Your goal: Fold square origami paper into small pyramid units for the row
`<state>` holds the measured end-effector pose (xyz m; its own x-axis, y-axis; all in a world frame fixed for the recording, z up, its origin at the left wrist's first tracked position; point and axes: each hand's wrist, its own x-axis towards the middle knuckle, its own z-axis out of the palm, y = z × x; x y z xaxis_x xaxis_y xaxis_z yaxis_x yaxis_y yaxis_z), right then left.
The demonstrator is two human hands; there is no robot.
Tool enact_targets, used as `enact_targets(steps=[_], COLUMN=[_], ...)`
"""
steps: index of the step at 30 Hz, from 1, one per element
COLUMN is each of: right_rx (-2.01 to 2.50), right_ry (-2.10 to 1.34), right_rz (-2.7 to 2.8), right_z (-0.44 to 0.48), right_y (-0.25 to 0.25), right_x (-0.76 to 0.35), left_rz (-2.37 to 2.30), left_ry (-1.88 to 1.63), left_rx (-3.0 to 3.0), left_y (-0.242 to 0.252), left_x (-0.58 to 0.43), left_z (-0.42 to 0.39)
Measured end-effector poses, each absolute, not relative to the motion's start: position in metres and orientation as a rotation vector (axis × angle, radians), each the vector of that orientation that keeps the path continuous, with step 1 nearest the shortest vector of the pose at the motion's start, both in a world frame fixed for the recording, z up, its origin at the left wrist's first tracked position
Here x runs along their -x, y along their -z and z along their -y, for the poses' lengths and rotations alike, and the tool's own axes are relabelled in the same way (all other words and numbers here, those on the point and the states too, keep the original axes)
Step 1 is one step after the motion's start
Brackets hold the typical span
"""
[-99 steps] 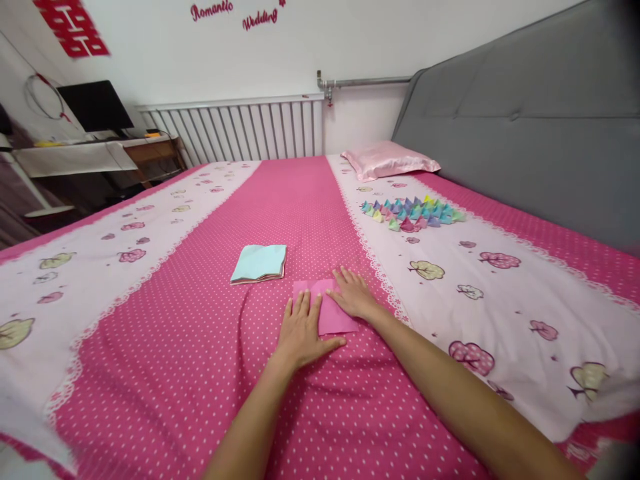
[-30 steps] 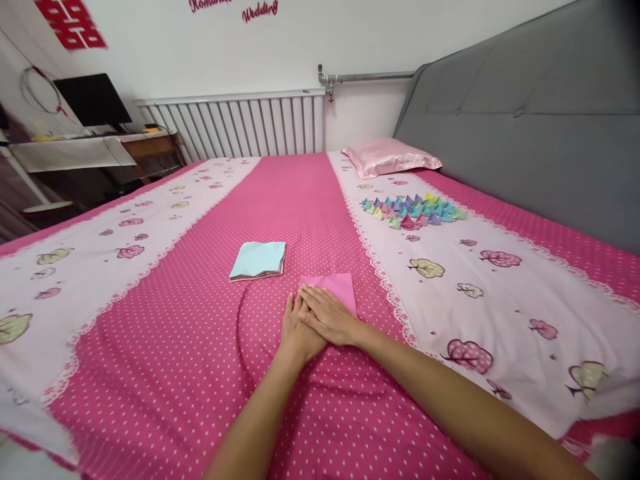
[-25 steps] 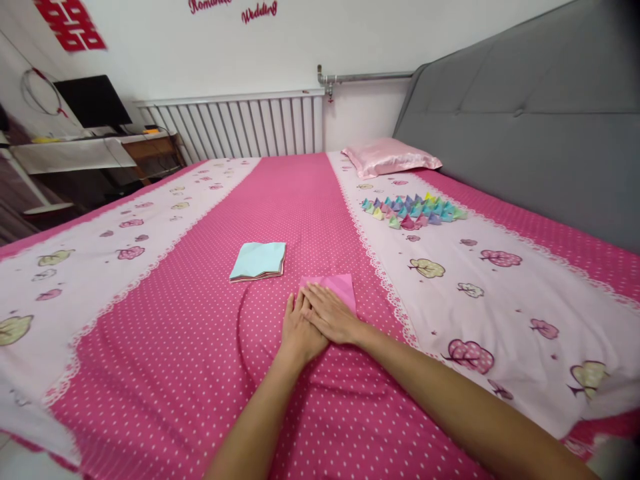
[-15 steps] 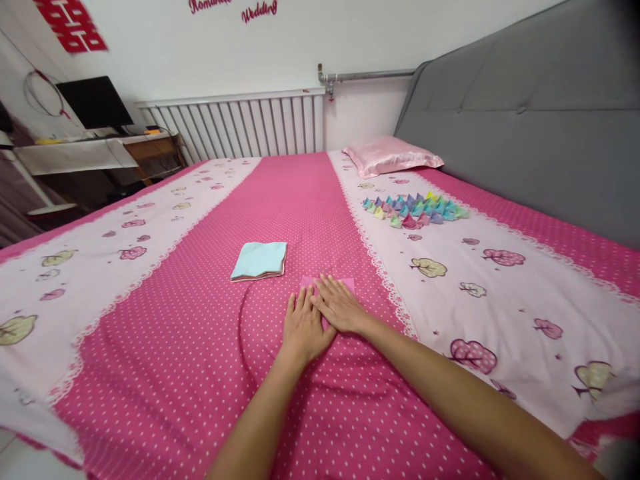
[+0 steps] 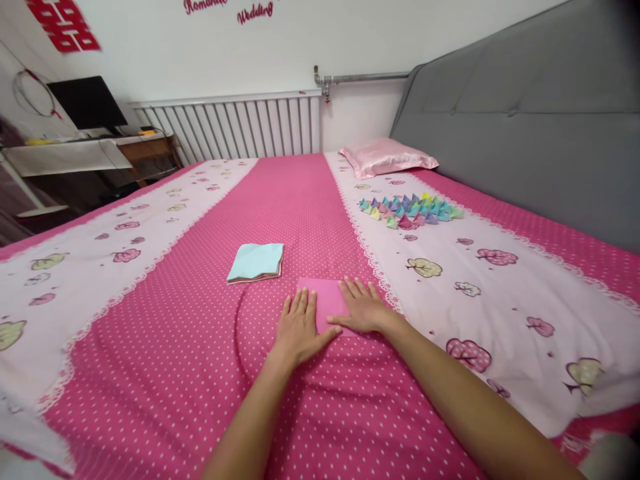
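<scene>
A folded pink paper sheet (image 5: 326, 297) lies flat on the pink dotted bedspread (image 5: 200, 373) in front of me. My left hand (image 5: 299, 328) rests flat on its left edge with fingers stretched out. My right hand (image 5: 363, 309) lies flat on its right edge, fingers spread. Both hands press down and hold nothing. A short way to the far left of the sheet sits a stack of paper squares with a light blue one on top (image 5: 256, 261).
Several small folded paper pieces in mixed colours (image 5: 410, 209) are set out on the pale strip at the right, near a pink pillow (image 5: 387, 157). A grey headboard (image 5: 525, 113) runs along the right. A radiator (image 5: 235, 127) and a desk with a monitor (image 5: 87, 103) stand beyond the bed.
My hands were overlapped over the pink paper's near left part; they have slid apart, the right one moving right, and more of the paper's middle now shows.
</scene>
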<state>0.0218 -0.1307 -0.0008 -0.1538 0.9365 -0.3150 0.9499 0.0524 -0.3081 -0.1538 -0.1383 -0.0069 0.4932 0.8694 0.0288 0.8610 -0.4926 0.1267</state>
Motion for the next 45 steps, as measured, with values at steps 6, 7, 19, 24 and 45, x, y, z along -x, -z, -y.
enact_targets(steps=[6, 7, 19, 24, 45], right_rx=[-1.988, -1.992, -2.009, -1.996, -2.316], right_ry=[0.741, 0.748, 0.651, 0.665, 0.907], right_rz=[-2.218, -2.215, -2.193, -2.176, -2.378], right_z=[0.132, 0.132, 0.129, 0.131, 0.128], right_y=[-0.008, -0.009, -0.001, -0.007, -0.009], right_x=[-0.021, -0.021, -0.019, -0.018, -0.025], left_rz=[-1.664, -1.690, -1.223, -1.294, -1.671], left_ry=[-0.261, -0.325, -0.254, -0.200, -1.158], left_rx=[-2.565, -2.578, -2.579, -2.592, -1.752], left_y=[-0.013, -0.017, 0.006, 0.014, 0.025], left_x=[0.151, 0.147, 0.109, 0.118, 0.160], left_z=[0.136, 0.137, 0.128, 0.118, 0.107])
